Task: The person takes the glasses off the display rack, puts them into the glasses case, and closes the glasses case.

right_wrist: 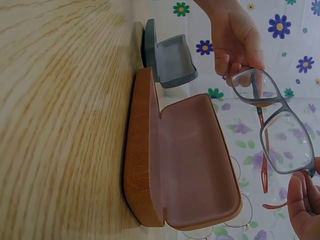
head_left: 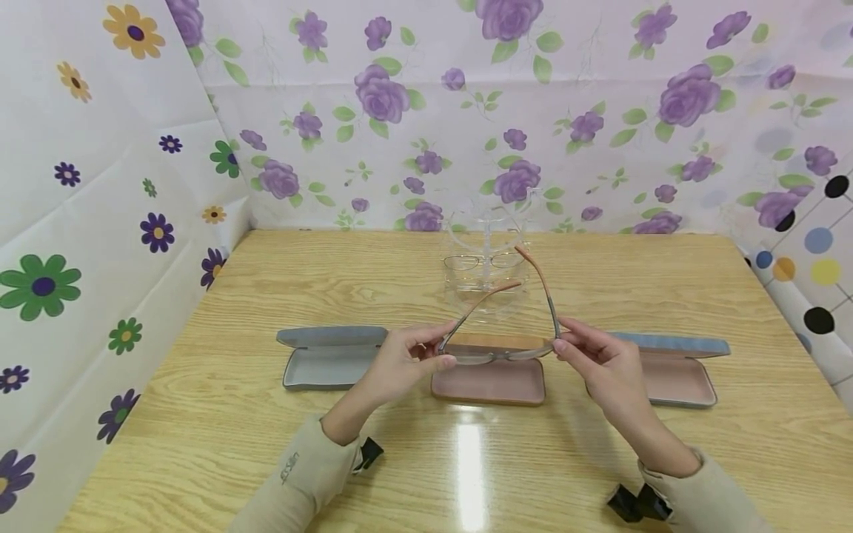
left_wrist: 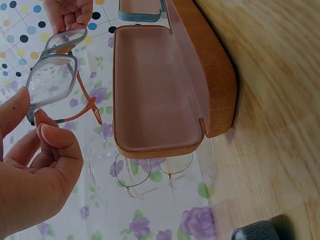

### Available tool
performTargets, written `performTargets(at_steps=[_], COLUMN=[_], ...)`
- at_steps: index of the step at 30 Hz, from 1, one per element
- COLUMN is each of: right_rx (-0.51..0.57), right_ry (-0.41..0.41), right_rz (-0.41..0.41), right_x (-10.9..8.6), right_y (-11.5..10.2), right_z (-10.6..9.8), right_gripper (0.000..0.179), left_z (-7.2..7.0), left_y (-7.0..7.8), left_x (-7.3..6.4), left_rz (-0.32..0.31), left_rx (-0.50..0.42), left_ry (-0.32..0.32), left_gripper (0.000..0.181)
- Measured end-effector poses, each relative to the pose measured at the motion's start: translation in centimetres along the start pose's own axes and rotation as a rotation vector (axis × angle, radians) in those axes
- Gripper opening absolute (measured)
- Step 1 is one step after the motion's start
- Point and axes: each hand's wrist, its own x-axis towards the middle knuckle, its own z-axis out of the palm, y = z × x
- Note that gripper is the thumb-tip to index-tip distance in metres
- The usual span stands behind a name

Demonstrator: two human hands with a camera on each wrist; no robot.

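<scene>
Both hands hold a pair of grey-framed eyeglasses (head_left: 500, 357) with orange temple tips, raised in front of an open brown glasses case (head_left: 489, 385). My left hand (head_left: 406, 363) pinches the frame's left corner between thumb and fingers; my right hand (head_left: 603, 363) pinches the right corner. The temples are unfolded and point away toward the back. In the left wrist view the eyeglasses (left_wrist: 52, 80) appear beside the case's pink lining (left_wrist: 150, 90). The right wrist view shows both clear lenses and the eyeglasses (right_wrist: 282, 107) gripped at either end.
An open grey case (head_left: 323, 368) stands at left, and an open blue case with pink lining (head_left: 680, 381) at right. Behind the middle case is a clear display stand (head_left: 486, 296) bearing thin-rimmed glasses (head_left: 461, 262). A flowered curtain (head_left: 426, 111) lines the back of the wooden table (head_left: 200, 437).
</scene>
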Motion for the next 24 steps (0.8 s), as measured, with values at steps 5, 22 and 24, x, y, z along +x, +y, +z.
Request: performTargets(at_steps=[5,22,24], right_rx=[-0.009,0.046,0.05], right_ry=[-0.003,0.0,-0.004], right_rz=[0.0,-0.024,-0.036], right_x=[0.09,0.31,0.24], right_y=[0.06,0.35,0.44], right_z=[-0.02,0.32,0.42], right_gripper=[0.034,0.034,0.034], left_z=[-0.05,-0.09,-0.14], left_y=[0.04,-0.18,-0.22], left_x=[0.04,0.01,0.0], left_rz=[-0.003,0.009,0.003], left_rx=[0.003,-0.015,-0.029], left_ry=[-0.008,-0.04,-0.044], left_gripper=[0.044,0.042,0.041])
